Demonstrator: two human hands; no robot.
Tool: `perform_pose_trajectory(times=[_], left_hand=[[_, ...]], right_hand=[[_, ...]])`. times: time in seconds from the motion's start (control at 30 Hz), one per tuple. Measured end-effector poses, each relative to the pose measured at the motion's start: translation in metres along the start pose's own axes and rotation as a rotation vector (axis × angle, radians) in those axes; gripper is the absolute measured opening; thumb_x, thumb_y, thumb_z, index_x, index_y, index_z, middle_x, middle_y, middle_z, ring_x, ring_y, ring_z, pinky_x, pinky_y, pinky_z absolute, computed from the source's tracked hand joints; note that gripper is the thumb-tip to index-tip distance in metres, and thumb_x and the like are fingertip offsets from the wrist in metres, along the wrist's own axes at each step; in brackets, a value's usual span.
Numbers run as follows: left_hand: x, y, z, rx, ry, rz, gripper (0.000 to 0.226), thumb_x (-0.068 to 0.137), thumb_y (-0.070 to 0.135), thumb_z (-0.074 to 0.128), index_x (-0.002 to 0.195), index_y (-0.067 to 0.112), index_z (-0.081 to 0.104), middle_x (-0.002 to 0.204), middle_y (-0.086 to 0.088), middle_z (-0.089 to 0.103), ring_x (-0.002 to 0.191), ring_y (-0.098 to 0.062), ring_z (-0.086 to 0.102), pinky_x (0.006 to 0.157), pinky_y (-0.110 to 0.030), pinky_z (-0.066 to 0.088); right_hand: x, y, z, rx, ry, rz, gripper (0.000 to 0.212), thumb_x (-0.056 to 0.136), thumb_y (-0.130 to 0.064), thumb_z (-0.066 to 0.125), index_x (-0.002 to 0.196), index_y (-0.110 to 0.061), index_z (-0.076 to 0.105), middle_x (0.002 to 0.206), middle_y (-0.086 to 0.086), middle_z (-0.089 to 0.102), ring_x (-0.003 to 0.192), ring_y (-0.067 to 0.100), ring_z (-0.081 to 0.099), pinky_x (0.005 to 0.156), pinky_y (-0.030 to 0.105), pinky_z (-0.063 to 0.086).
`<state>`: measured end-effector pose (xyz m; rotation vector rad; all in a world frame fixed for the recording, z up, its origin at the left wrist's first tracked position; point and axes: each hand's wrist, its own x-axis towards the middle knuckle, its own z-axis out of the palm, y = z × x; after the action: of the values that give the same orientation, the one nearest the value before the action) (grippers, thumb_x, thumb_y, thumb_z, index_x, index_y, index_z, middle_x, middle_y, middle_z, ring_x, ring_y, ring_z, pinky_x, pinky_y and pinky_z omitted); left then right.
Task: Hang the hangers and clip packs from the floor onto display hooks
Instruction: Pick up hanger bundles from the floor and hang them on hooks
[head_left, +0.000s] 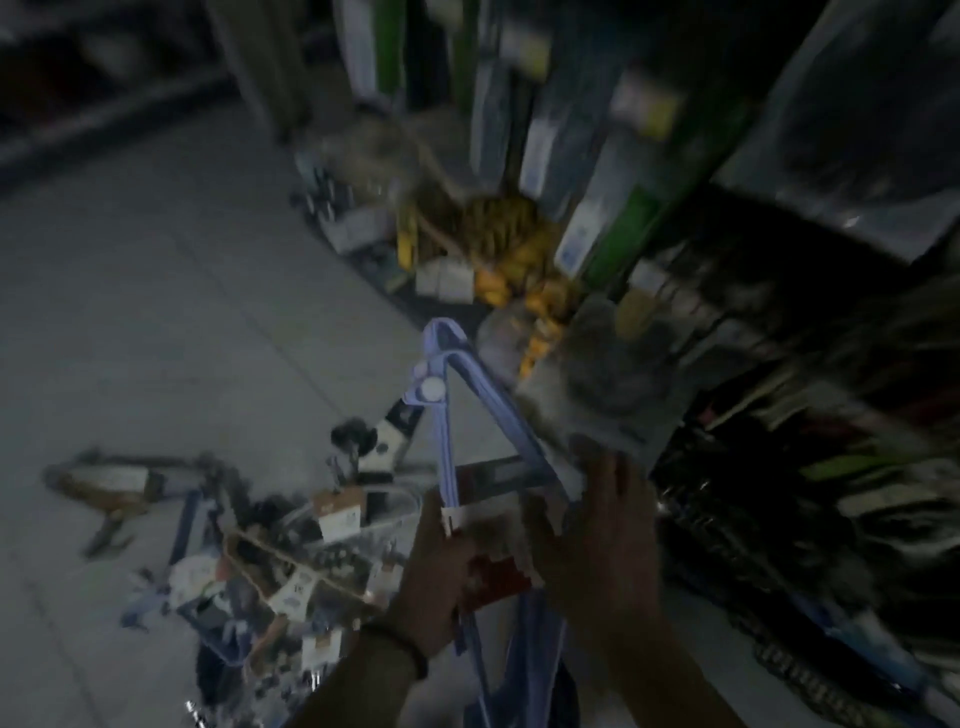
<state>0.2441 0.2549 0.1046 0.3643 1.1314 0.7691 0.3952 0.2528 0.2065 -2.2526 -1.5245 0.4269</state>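
The left hand (436, 582) grips the blue hanger (447, 447) at its labelled lower edge. The right hand (597, 561) lies against its right corner, its hold too blurred to tell. More packs (270, 551) lie on the floor (130, 312) to the left. The hanger points away from both hands, hook (439, 332) farthest, with the display rack (779, 415) to the right, nearer the right hand.

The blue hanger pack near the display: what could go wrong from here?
1. The blue hanger pack, gripped low by the left hand, is close to a clear hanging pack; its arm could knock that off.
2. The pile of packs lies on the floor close by; a sideways step may tread on it.
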Motion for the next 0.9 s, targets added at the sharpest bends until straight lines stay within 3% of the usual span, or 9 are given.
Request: perform_pose_trajectory(times=[0.1,0.23,0.33,0.43,0.57,0.63,0.7,0.8,0.9], left_hand=[[-0.067,0.1,0.067,0.166,-0.074,0.189,0.063,0.091,-0.016,0.065,0.129,0.034,0.063,0.121,-0.017,0.076,0.105,-0.04,0.075,0.087,-0.055,0.062],[-0.151,0.201,0.15,0.351,-0.223,0.34,0.063,0.087,0.006,0.08,0.138,0.033,0.056,0.132,-0.006,0.072,0.116,-0.031,0.072,0.093,-0.045,0.061],[-0.196,0.272,0.206,0.52,-0.32,0.426,0.06,0.087,0.05,0.081,0.14,0.036,0.057,0.134,-0.001,0.07,0.122,-0.026,0.068,0.101,-0.05,0.058],[-0.225,0.326,0.269,0.573,-0.314,0.547,0.072,0.074,0.078,0.075,0.13,0.033,0.068,0.122,0.002,0.076,0.11,-0.021,0.073,0.091,-0.04,0.059],[-0.248,0.359,0.352,0.575,-0.291,0.697,0.04,0.079,0.071,0.069,0.108,0.044,0.075,0.095,0.013,0.078,0.09,-0.01,0.076,0.092,-0.041,0.06],[-0.25,0.363,0.381,0.603,-0.268,0.736,0.037,0.089,0.064,0.067,0.095,0.029,0.077,0.07,0.01,0.074,0.065,-0.008,0.072,0.073,-0.035,0.062],[-0.25,0.361,0.406,0.628,-0.245,0.77,0.034,0.1,0.048,0.061,0.083,0.019,0.068,0.045,0.013,0.056,0.04,0.001,0.054,0.048,-0.018,0.047],[-0.247,0.361,0.442,0.674,-0.24,0.828,0.038,0.091,0.053,0.064,0.069,0.023,0.058,0.048,0.007,0.053,0.037,-0.003,0.049,0.04,-0.017,0.04],[-0.243,0.369,0.469,0.741,-0.254,0.882,0.041,0.098,0.049,0.062,0.069,0.02,0.056,0.04,0.013,0.048,0.033,0.001,0.046,0.039,-0.014,0.038]], right_hand=[[0.033,-0.046,-0.085,-0.083,-0.027,-0.149,0.046,0.101,-0.047,0.053,0.136,-0.018,0.049,0.115,0.01,0.063,0.096,0.033,0.065,0.072,0.038,0.051],[0.071,-0.093,-0.218,-0.147,0.036,-0.115,0.031,0.105,-0.045,0.05,0.114,-0.017,0.061,0.095,0.006,0.07,0.083,0.028,0.071,0.059,0.032,0.044],[0.089,-0.104,-0.309,-0.131,0.031,-0.12,0.032,0.108,-0.045,0.043,0.094,-0.019,0.052,0.078,0.001,0.056,0.072,0.026,0.064,0.059,0.031,0.045],[0.106,-0.099,-0.374,-0.036,0.042,-0.184,0.038,0.107,-0.044,0.043,0.091,-0.012,0.057,0.077,0.005,0.061,0.068,0.026,0.066,0.06,0.039,0.058],[0.112,-0.086,-0.431,-0.032,0.05,-0.275,0.045,0.109,-0.043,0.042,0.077,-0.013,0.056,0.078,0.017,0.069,0.067,0.031,0.071,0.062,0.047,0.061],[0.118,-0.072,-0.451,0.028,0.121,-0.262,0.046,0.106,-0.044,0.049,0.067,-0.018,0.048,0.07,0.015,0.068,0.059,0.03,0.069,0.054,0.046,0.059],[0.124,-0.058,-0.466,0.035,0.163,-0.226,0.044,0.104,-0.043,0.054,0.067,-0.019,0.048,0.066,0.01,0.065,0.054,0.025,0.066,0.051,0.043,0.057],[0.13,-0.041,-0.492,-0.019,0.183,-0.163,0.036,0.105,-0.046,0.052,0.084,-0.018,0.06,0.064,0.001,0.056,0.047,0.017,0.053,0.042,0.034,0.046],[0.129,-0.026,-0.52,0.129,0.221,-0.163,0.035,0.105,-0.043,0.055,0.08,-0.019,0.056,0.061,0.005,0.052,0.048,0.021,0.045,0.046,0.033,0.041]])
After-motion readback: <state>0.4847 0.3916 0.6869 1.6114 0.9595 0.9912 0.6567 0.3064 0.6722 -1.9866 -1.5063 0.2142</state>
